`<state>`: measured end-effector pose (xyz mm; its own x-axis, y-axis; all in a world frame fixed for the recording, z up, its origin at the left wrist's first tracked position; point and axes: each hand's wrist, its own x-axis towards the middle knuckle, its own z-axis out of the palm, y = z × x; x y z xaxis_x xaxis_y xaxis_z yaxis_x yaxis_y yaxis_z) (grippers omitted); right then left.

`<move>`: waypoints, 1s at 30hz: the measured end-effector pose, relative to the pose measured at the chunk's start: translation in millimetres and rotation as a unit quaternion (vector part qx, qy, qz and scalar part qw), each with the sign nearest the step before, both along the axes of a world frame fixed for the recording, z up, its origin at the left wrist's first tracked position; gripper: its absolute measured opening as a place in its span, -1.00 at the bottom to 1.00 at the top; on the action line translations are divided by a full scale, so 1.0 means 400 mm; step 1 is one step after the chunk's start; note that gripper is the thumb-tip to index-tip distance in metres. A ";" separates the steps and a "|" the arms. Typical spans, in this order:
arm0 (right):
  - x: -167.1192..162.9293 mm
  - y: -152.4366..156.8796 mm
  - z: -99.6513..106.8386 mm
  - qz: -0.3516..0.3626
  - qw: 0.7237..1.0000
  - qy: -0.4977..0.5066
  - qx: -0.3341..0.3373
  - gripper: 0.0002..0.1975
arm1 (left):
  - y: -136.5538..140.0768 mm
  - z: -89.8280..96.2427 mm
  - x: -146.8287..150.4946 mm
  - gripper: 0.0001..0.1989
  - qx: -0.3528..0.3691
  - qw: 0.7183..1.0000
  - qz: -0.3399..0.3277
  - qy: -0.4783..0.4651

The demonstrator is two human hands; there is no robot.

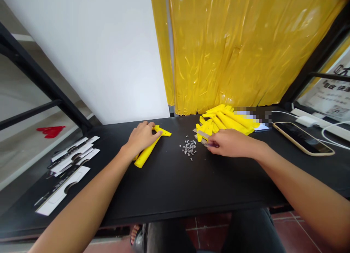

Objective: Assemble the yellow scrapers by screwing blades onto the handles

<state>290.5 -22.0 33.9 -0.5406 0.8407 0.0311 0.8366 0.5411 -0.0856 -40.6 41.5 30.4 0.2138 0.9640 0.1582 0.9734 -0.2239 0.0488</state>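
Observation:
My left hand is wrapped over a yellow plastic handle-shaped part, which lies slanted on the black table with a flared end past my thumb. My right hand is closed at the near edge of a heap of similar yellow parts. A flat grey metal strip sticks out by its fingertips, and a dark, slim shape shows below them; what the fingers grip is partly hidden. Between both hands lies a loose scatter of small silver screws and nuts.
Black-and-white printed cards lie at the table's left. At right are a phone, a white power strip and cables. A yellow plastic curtain and a white panel stand behind; black frame posts flank the table.

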 end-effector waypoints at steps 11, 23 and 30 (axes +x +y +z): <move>0.052 0.015 0.028 -0.063 0.992 -0.082 -0.069 -0.83 | -0.028 -0.013 0.046 -0.51 -0.015 1.000 -0.011 0.011; -0.049 0.008 0.001 -0.027 0.988 0.148 0.015 -0.75 | -0.066 0.036 0.092 0.00 -0.167 0.847 -0.037 -0.503; 0.038 0.061 -0.018 0.026 0.998 0.055 -0.016 -0.77 | -0.075 0.035 0.107 -0.53 -0.300 0.726 -0.018 -0.619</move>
<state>305.7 2.3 26.6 -0.5783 0.8131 0.0662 0.7919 0.5790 -0.1942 2.3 11.4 44.4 0.2932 0.9358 -0.1959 0.0956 0.1752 0.9799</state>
